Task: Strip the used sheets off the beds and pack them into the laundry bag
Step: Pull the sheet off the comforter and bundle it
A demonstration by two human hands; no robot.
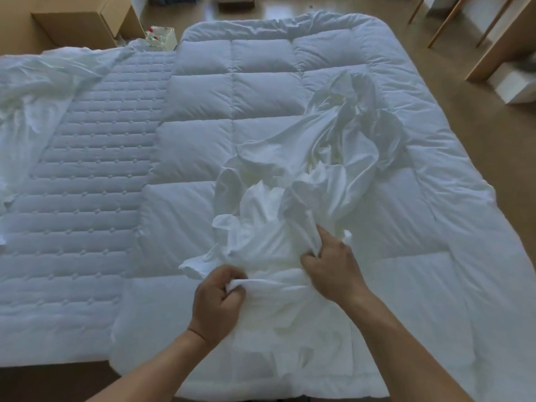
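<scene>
A crumpled white sheet (304, 181) lies bunched on top of a puffy white quilted duvet (261, 91) that covers the right part of the bed. My left hand (217, 303) is closed on a fold of the sheet at its near edge. Just to the right and a little farther away, my right hand (330, 265) pinches another fold of the same sheet. A second white sheet (37, 88) is rumpled at the bed's far left. No laundry bag is in view.
A stitched mattress pad (81, 184) lies bare on the left part of the bed. Cardboard boxes (84, 21) stand beyond the far left corner. Wooden furniture legs (452, 21) and a white box (513, 85) stand on the wood floor at right.
</scene>
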